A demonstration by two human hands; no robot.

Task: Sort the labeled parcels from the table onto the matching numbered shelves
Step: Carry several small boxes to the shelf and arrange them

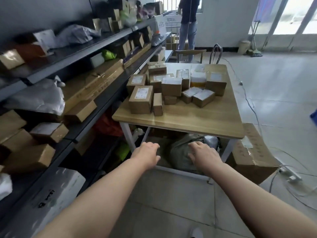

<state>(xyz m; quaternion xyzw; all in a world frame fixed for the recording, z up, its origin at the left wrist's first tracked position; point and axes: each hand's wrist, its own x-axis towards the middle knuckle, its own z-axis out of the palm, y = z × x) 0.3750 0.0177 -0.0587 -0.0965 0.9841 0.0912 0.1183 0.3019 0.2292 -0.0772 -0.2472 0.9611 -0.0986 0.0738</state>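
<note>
The left hand (146,154) and right hand (204,154) are hovering apart, fingers loose and holding nothing, just short of the wooden table's (197,121) near edge. The cardboard parcels (171,86) are sitting bunched on its far-left part, with bare wood showing along the near and right edges. The shelves (106,93) are running close along the table's left side.

Left hand (147,154), right hand (204,154) — outstretched, relaxed (holding nothing)

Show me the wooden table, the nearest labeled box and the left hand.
wooden table (197,121): head view, bare tabletop.
nearest labeled box (139,105): head view, front side.
left hand (146,154): head view, back of hand.
</note>
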